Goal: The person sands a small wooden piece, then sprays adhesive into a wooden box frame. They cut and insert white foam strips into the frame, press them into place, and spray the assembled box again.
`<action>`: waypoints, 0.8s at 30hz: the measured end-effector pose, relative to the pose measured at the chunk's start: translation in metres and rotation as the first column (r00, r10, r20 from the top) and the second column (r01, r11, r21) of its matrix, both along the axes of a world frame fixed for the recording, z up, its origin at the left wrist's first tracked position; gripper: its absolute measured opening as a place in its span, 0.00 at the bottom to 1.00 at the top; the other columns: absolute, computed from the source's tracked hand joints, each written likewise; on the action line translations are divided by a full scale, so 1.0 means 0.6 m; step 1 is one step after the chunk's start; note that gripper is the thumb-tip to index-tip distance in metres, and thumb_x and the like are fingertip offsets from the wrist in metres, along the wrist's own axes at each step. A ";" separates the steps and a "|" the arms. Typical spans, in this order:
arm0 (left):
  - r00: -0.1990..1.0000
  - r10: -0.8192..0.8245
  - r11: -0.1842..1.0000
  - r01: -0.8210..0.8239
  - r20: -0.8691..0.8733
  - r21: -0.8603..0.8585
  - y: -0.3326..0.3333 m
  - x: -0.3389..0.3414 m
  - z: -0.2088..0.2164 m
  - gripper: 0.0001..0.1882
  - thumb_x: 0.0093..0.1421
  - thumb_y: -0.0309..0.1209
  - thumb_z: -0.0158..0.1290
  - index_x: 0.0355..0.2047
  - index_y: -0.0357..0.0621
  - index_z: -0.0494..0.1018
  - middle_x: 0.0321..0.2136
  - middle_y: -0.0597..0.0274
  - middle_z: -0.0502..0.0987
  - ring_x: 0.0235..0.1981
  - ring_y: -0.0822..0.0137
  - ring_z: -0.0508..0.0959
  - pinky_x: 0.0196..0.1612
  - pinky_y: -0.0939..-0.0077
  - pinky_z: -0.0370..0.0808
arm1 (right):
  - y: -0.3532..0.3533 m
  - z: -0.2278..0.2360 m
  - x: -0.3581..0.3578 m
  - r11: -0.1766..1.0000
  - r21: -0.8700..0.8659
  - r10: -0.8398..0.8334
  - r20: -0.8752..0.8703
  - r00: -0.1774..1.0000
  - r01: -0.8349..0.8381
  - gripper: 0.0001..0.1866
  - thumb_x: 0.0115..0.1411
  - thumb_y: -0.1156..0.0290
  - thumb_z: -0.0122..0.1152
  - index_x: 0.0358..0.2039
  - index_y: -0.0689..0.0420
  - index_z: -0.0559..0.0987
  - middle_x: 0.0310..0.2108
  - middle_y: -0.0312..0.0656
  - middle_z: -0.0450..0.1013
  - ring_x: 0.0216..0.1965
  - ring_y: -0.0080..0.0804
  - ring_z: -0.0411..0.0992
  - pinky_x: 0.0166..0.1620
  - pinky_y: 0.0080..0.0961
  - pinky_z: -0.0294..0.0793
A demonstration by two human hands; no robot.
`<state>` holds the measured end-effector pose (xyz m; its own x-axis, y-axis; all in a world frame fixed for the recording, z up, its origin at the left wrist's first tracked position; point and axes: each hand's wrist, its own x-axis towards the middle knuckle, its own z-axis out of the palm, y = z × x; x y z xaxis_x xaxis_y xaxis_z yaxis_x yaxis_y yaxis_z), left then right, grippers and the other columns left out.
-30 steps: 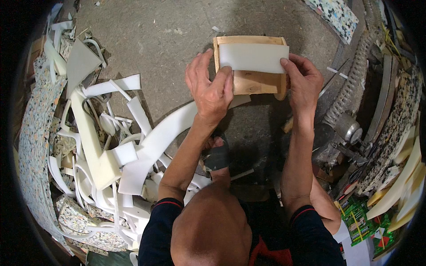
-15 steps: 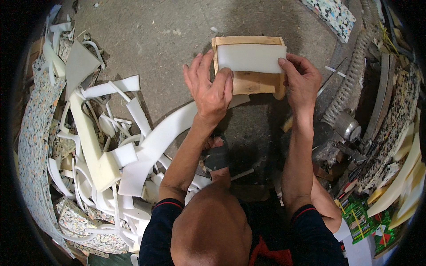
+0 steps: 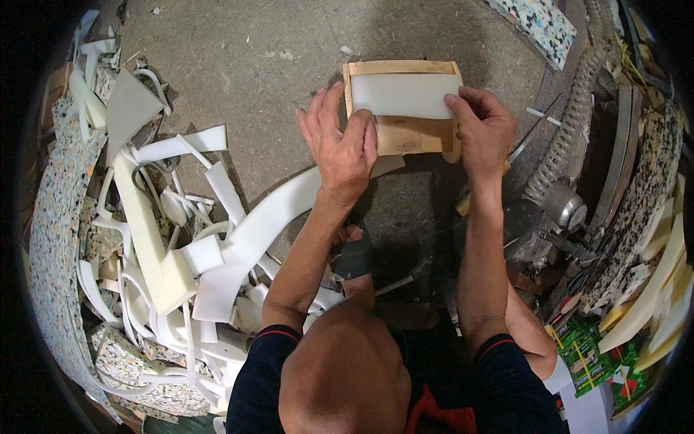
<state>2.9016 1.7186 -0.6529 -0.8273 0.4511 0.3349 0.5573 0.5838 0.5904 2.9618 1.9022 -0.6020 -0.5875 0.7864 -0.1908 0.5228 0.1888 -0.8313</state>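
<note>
Left hand [image 3: 343, 150] is gripping pale open-sided wooden frame [image 3: 416, 135]; right hand [image 3: 489, 134] is shifting inward, pinching rectangular white foam pad [image 3: 401, 95] between them; overhang's shrinking.

**A foam-and-wood workshop**

You are in a workshop, apparently one for foam padding: the wooden frame [image 3: 419, 137] carries a white foam piece [image 3: 401, 95]. Around that frame you have a rough grey floor [image 3: 238, 58] with small scraps on it. Left of the frame you see a tangled heap of white offcuts [image 3: 264, 217]; farther left, a speckled foam sheet [image 3: 54, 231]. Right of the frame, your surroundings include a coiled hose [image 3: 578, 119] meeting a metal cylinder [image 3: 564, 204].
</note>
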 end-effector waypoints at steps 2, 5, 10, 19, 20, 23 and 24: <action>1.000 0.006 1.000 -0.006 0.003 0.003 0.001 0.000 -0.001 0.05 0.53 0.26 0.61 0.32 0.44 0.79 0.56 0.46 0.69 0.61 0.41 0.65 0.60 0.23 0.52 | -0.001 -0.002 -0.001 1.000 0.011 -0.006 0.003 1.000 0.006 0.12 0.55 0.70 0.69 0.37 0.64 0.84 0.27 0.39 0.80 0.29 0.21 0.74 0.35 0.20 0.74; 0.999 -0.022 0.999 0.023 -0.039 0.037 -0.001 -0.002 0.002 0.05 0.52 0.25 0.62 0.31 0.43 0.79 0.56 0.46 0.69 0.61 0.41 0.65 0.60 0.22 0.52 | 0.000 -0.007 -0.001 0.999 -0.026 -0.040 -0.030 0.999 0.039 0.12 0.55 0.70 0.69 0.37 0.64 0.84 0.28 0.39 0.80 0.29 0.21 0.74 0.35 0.20 0.74; 0.991 -0.062 0.997 0.068 -0.118 0.040 -0.004 0.000 -0.011 0.06 0.51 0.25 0.62 0.31 0.44 0.78 0.56 0.48 0.70 0.61 0.43 0.65 0.60 0.20 0.51 | 0.009 -0.005 0.018 0.992 -0.109 -0.069 -0.066 0.995 0.061 0.12 0.56 0.71 0.68 0.38 0.65 0.83 0.29 0.39 0.80 0.30 0.21 0.74 0.36 0.20 0.74; 0.998 -0.036 0.999 0.036 -0.059 -0.003 -0.003 0.004 -0.005 0.05 0.53 0.25 0.61 0.32 0.45 0.79 0.57 0.48 0.69 0.63 0.43 0.63 0.60 0.19 0.50 | 0.000 0.003 0.009 1.000 -0.021 -0.023 -0.078 0.997 0.022 0.11 0.55 0.71 0.68 0.36 0.65 0.83 0.28 0.38 0.79 0.29 0.20 0.73 0.35 0.19 0.73; 0.998 -0.040 0.999 0.040 -0.058 -0.005 -0.003 0.003 -0.004 0.05 0.53 0.25 0.61 0.31 0.45 0.79 0.57 0.48 0.69 0.63 0.43 0.63 0.60 0.18 0.50 | 0.000 0.003 0.008 1.000 -0.010 -0.025 -0.073 0.997 0.025 0.11 0.55 0.71 0.68 0.36 0.65 0.83 0.27 0.38 0.79 0.29 0.20 0.73 0.35 0.19 0.73; 0.998 -0.032 0.999 0.032 -0.051 0.003 -0.002 0.003 -0.003 0.04 0.53 0.25 0.61 0.31 0.43 0.79 0.56 0.47 0.69 0.63 0.42 0.63 0.60 0.18 0.50 | -0.003 0.001 0.004 0.999 0.005 -0.038 -0.069 0.997 0.038 0.11 0.55 0.71 0.68 0.36 0.65 0.83 0.27 0.39 0.79 0.29 0.20 0.74 0.35 0.20 0.74; 0.998 -0.030 1.000 0.030 -0.055 0.002 -0.002 0.003 -0.003 0.05 0.53 0.25 0.61 0.31 0.43 0.79 0.56 0.47 0.69 0.63 0.42 0.63 0.60 0.18 0.50 | -0.005 -0.001 0.003 0.999 -0.002 -0.045 -0.073 0.996 0.044 0.11 0.55 0.71 0.68 0.36 0.65 0.83 0.27 0.39 0.79 0.29 0.20 0.74 0.35 0.20 0.74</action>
